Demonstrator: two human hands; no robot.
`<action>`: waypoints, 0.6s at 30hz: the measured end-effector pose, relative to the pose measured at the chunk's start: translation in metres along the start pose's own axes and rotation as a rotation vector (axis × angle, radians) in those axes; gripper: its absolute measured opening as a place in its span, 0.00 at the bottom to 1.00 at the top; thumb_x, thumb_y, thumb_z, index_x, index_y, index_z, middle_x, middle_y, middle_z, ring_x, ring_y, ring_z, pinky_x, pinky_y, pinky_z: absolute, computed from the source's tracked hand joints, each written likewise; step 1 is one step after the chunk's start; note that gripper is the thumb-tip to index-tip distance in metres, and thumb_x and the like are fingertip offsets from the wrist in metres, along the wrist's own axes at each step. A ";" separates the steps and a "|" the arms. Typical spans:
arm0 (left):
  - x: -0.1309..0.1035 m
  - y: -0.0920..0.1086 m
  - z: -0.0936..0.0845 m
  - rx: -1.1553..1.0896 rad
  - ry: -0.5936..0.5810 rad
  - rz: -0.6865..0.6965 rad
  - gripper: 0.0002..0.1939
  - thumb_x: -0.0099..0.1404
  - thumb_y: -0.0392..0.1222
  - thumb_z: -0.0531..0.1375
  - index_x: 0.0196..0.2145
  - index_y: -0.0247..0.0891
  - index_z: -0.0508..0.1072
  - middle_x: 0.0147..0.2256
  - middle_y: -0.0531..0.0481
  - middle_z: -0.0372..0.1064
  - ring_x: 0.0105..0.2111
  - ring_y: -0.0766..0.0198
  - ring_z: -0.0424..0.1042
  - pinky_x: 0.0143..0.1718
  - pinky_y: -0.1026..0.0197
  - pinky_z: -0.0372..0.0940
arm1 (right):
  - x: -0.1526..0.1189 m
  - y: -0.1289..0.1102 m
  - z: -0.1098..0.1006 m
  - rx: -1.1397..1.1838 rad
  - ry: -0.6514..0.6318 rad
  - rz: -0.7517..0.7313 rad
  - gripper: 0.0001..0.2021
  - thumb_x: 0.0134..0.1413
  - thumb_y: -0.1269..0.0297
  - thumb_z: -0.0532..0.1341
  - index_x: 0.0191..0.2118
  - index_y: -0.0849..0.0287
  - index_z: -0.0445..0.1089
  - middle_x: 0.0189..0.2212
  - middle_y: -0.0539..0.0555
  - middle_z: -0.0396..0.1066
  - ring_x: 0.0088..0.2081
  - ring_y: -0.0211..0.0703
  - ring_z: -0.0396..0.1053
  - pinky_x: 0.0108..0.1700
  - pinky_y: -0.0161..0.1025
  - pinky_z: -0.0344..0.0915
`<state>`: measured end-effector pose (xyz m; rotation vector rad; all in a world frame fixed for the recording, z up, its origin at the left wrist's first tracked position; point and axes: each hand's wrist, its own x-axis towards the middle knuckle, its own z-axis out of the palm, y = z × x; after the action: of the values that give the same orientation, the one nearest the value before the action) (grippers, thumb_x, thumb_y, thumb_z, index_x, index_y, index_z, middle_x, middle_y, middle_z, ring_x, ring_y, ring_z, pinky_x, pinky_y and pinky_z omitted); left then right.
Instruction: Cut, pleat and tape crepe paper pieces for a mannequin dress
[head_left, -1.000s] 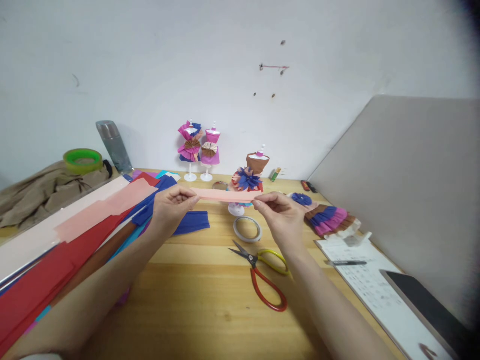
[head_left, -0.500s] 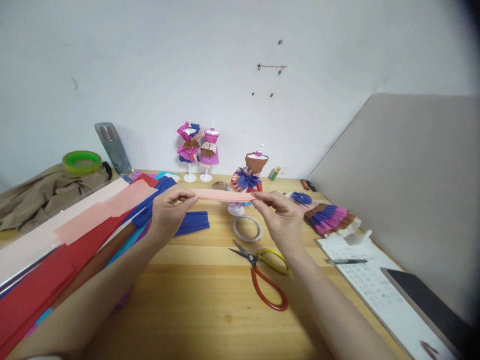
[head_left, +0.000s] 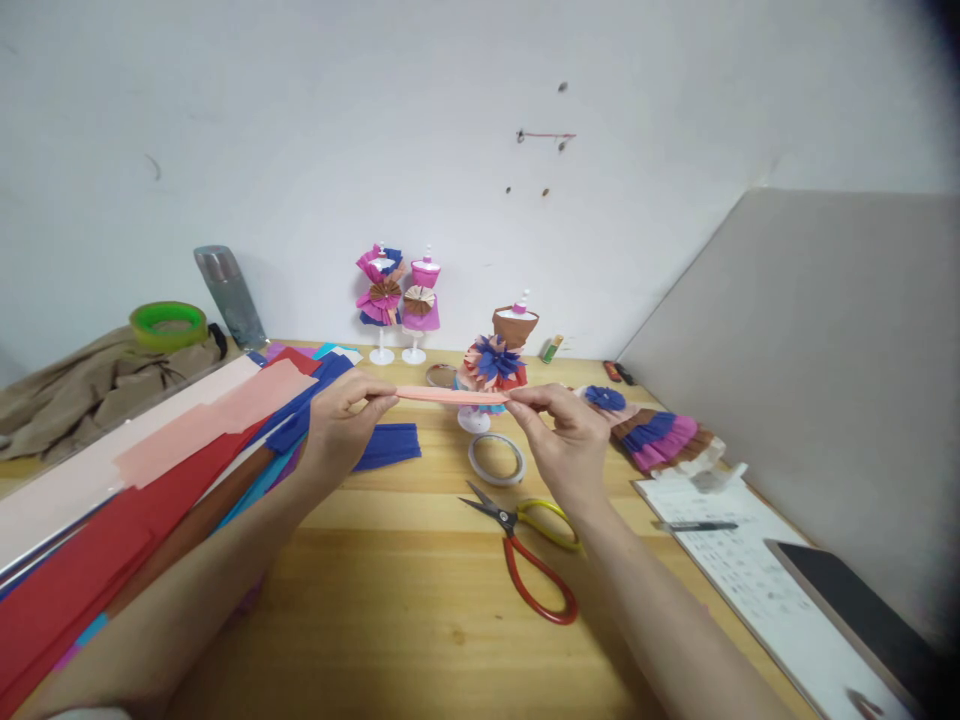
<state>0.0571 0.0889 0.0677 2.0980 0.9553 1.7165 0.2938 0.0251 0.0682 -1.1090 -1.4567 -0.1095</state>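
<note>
Between my two hands a narrow peach crepe paper strip (head_left: 451, 397) is stretched level above the table. My left hand (head_left: 346, 415) pinches its left end, and my right hand (head_left: 566, 435) pinches the other end. Just behind the strip stands a small dress form (head_left: 514, 328) in a brown paper top with a peach and blue paper flower. Under the strip lies a roll of white tape (head_left: 496, 459). Nearer to me are scissors (head_left: 508, 521) with one yellow and one red handle, blades slightly apart.
Coloured crepe paper sheets (head_left: 90, 545) cover the left side. Two dressed forms (head_left: 382, 290) stand by the wall, near a bottle (head_left: 231, 297). Green tape (head_left: 168, 326) rests on brown cloth (head_left: 82, 385). At right are a ruffled paper dress (head_left: 660, 435), a pen (head_left: 697, 526) and a phone (head_left: 847, 600).
The peach strip looks narrower than before, folded or rolled thinner between my fingers. Both hands stay at its ends. The whole view has shifted slightly.
</note>
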 end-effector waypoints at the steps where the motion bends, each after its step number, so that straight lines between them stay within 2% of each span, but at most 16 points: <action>1: 0.000 0.000 0.000 0.002 0.000 -0.003 0.05 0.58 0.34 0.63 0.25 0.39 0.76 0.26 0.53 0.74 0.28 0.67 0.71 0.32 0.65 0.66 | 0.000 0.000 0.000 -0.004 -0.003 0.001 0.03 0.54 0.67 0.64 0.30 0.56 0.74 0.27 0.51 0.76 0.28 0.41 0.70 0.32 0.40 0.67; 5: 0.000 0.001 -0.001 -0.005 -0.009 -0.068 0.05 0.57 0.36 0.63 0.24 0.38 0.74 0.25 0.53 0.73 0.27 0.66 0.71 0.31 0.65 0.66 | 0.000 0.001 0.000 -0.023 -0.010 -0.004 0.03 0.54 0.66 0.64 0.30 0.56 0.73 0.27 0.51 0.76 0.28 0.42 0.71 0.33 0.40 0.68; 11: 0.000 0.008 0.001 -0.190 -0.065 -0.390 0.06 0.54 0.42 0.64 0.25 0.37 0.73 0.18 0.54 0.71 0.19 0.66 0.71 0.23 0.65 0.67 | -0.001 0.002 0.000 -0.002 -0.010 0.056 0.04 0.53 0.65 0.64 0.29 0.56 0.73 0.26 0.51 0.76 0.29 0.42 0.72 0.33 0.40 0.68; 15: 0.001 0.010 0.004 -0.330 -0.041 -0.449 0.09 0.51 0.44 0.66 0.24 0.36 0.73 0.19 0.51 0.74 0.19 0.64 0.73 0.24 0.63 0.69 | -0.001 0.003 0.002 0.156 0.006 0.198 0.03 0.50 0.65 0.66 0.28 0.57 0.73 0.26 0.51 0.76 0.29 0.42 0.72 0.34 0.40 0.68; 18: 0.002 0.013 0.003 -0.370 -0.022 -0.462 0.09 0.50 0.43 0.67 0.24 0.35 0.74 0.19 0.50 0.74 0.19 0.63 0.74 0.25 0.62 0.70 | 0.000 0.003 0.004 0.270 0.019 0.241 0.03 0.47 0.67 0.67 0.26 0.57 0.74 0.27 0.52 0.76 0.30 0.42 0.72 0.35 0.40 0.69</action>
<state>0.0644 0.0813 0.0760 1.5173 0.9384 1.4885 0.2931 0.0291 0.0652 -1.0475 -1.2671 0.2388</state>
